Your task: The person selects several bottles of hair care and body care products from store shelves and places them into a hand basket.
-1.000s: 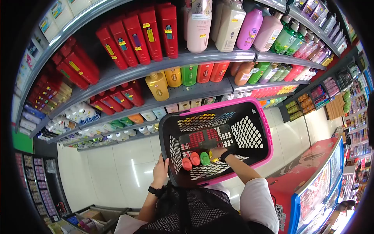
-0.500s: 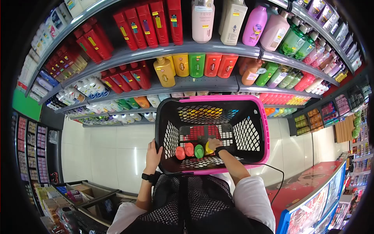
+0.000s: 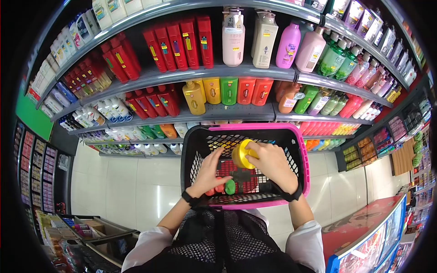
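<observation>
My right hand (image 3: 274,166) grips a yellow bottle (image 3: 241,154) by its lid end, above the inside of the basket. My left hand (image 3: 210,172) is over the basket's left part, its fingers spread beside the yellow bottle without wrapping round it. The black basket (image 3: 306,159) with a pink rim stands against my front. Low in it, a green bottle (image 3: 230,186) and red bottles (image 3: 220,185) stand near its front wall, partly hidden by my left hand.
Ahead, a shelf (image 3: 182,75) carries rows of bottles, among them a gold pump bottle (image 3: 194,98). A red and blue freezer-like case (image 3: 364,227) stands at the lower right, and open bins (image 3: 104,236) at the lower left. Tiled floor (image 3: 132,177) shows beside the basket.
My right hand has lifted the yellow bottle from the basket's bottom. My left hand has left the basket's left rim and moved in over the basket. The view has tilted slightly upward.
</observation>
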### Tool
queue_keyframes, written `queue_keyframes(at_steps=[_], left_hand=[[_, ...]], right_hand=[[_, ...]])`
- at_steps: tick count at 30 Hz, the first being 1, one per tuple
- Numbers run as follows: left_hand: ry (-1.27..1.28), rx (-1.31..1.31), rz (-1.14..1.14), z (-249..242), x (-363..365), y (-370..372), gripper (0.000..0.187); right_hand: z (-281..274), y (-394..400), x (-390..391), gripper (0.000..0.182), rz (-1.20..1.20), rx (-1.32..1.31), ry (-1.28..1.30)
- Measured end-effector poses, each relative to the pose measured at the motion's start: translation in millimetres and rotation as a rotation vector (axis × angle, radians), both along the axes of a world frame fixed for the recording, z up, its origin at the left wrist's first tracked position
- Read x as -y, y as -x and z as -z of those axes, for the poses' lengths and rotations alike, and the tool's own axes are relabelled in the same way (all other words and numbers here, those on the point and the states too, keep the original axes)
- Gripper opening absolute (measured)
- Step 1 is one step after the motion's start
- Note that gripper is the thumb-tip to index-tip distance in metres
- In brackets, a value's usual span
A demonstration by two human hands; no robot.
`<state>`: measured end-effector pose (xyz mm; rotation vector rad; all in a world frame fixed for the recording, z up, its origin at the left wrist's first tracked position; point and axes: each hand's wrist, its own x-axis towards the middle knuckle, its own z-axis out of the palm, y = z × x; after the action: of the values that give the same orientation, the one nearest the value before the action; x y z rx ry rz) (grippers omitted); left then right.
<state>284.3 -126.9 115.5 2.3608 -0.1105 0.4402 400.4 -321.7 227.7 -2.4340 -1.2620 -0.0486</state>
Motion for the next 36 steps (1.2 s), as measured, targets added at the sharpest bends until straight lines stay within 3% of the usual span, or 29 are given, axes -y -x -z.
queue_keyframes(at_steps=[2,4,6,11,14,16,17,18,20,22,26,30,33,36], left_hand=[[0.006,0.118,0.039,-10,22,-18,0.11],[0.029,0.169,-0.011,-15,43,-25,0.109],[0.302,0.135,-0.055,-9,49,-29,0.104],[0.244,0.112,-0.15,26,56,-8,0.1],[0.264,0.004,-0.115,22,52,9,0.101],[0.314,-0.032,-0.098,21,45,18,0.099],[0.544,-0.107,0.021,25,40,22,0.097],[0.772,-0.182,0.144,27,35,25,0.095],[0.861,-0.222,0.22,22,27,33,0.092],[1.16,-0.314,0.29,24,22,45,0.091],[1.464,-0.482,0.345,32,6,63,0.096],[1.336,-0.412,0.371,50,-12,64,0.104],[1.236,-0.381,0.34,51,-28,64,0.103],[1.151,-0.342,0.307,48,-45,59,0.096]], right_hand=[[-20,9,3,0.024,-0.041,0.034,-0.146],[-32,19,-1,0.023,-0.024,-0.023,-0.274],[-29,25,-5,0.023,-0.041,-0.013,-0.268],[-3,37,-9,0.025,0.045,-0.066,-0.18],[19,33,-6,0.029,-0.013,-0.111,-0.245],[23,31,-8,0.036,-0.08,-0.633,-0.466],[20,29,-3,0.047,-0.122,-0.963,-0.487],[27,26,-3,0.047,-0.126,-0.964,-0.485],[50,22,-6,0.056,-0.238,-0.654,-0.577],[47,29,-9,0.075,-0.288,-0.711,-0.439],[48,44,-29,0.086,-0.328,-0.998,-0.465],[60,40,-42,0.093,-0.309,-1.145,-0.475],[44,45,-50,0.075,-0.351,-0.887,-0.303],[34,68,-61,0.067,-0.23,-0.615,-0.398]])
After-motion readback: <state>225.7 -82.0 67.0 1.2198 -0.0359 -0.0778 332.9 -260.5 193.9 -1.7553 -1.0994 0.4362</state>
